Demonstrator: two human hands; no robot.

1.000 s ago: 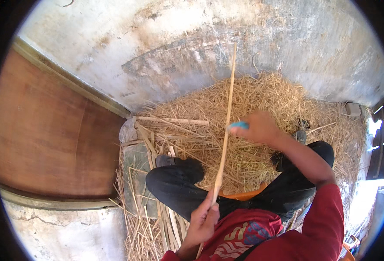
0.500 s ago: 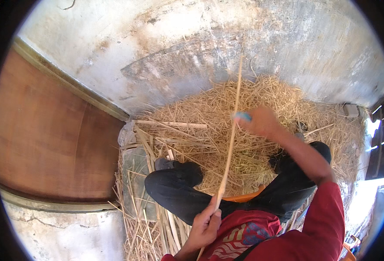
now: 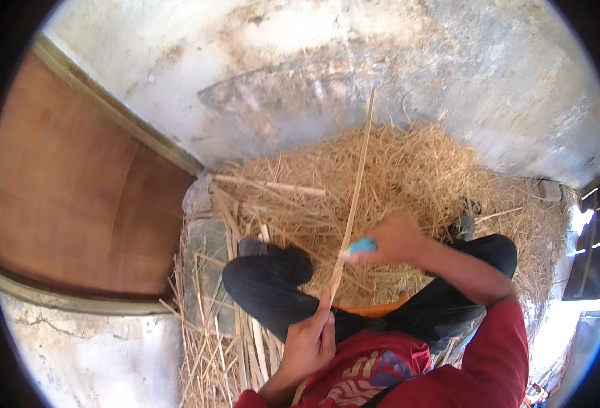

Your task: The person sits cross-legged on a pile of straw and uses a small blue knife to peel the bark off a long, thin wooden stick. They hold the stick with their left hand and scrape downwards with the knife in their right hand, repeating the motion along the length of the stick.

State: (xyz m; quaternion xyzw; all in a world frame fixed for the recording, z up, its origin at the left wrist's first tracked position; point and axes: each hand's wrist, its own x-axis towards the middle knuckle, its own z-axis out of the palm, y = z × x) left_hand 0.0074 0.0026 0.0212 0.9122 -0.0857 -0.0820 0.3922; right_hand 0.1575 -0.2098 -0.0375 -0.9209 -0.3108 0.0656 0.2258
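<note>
Pinning the long pale strip (image 3: 357, 187) w/ my left hand (image 3: 310, 343), fingers wrapped round, one laid along it; its near end runs back beside my red shirt (image 3: 449, 377), prob so it can't swing. Spare strips (image 3: 258, 347) lie by the floor's left edge, roughly lengthwise, prob to keep 'em handy & clear of my legs. Knees (image 3: 252, 275) bent wide, prob for elbow room. Orange thing (image 3: 375, 311) btwn them, mostly hidden, can't ID. Right hand (image 3: 392, 241) is closed round a blue-handled tool (image 3: 362, 245), up at the strip just beyond my left; blurred, so can't tell abt contact or its working end. Strip slants up & away, far tip free in the air, prob so nothing blocks its length. Straw-like litter (image 3: 415, 163) is heaped toward the floor's far edge, against the wall (image 3: 354, 41); small grey block (image 3: 550, 190) nr the far right corner.
</note>
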